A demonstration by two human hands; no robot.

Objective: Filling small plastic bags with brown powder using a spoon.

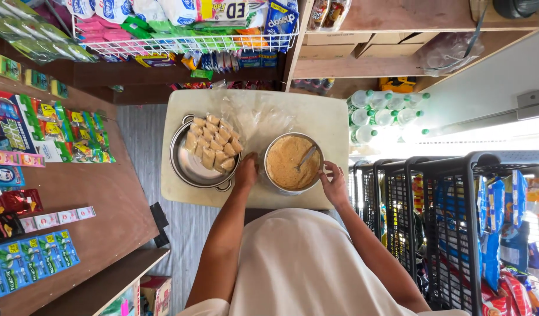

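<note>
Head view: the metal bowl [293, 162] of brown crumbs sits mid-desk [182, 102], a spoon [306, 157] in it. The left hand [246, 172] grips its rim at 9 o'clock, the right hand [334, 186] at 3 o'clock. A pan [187, 167] of packets lies beside at 9 o'clock.

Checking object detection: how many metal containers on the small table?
2. A pot on the table's left side holds small filled bags, by the left hand. A bowl of brown crumbs with a spoon sits centre-right, the right hand at its rim. None looks hidden.
</note>
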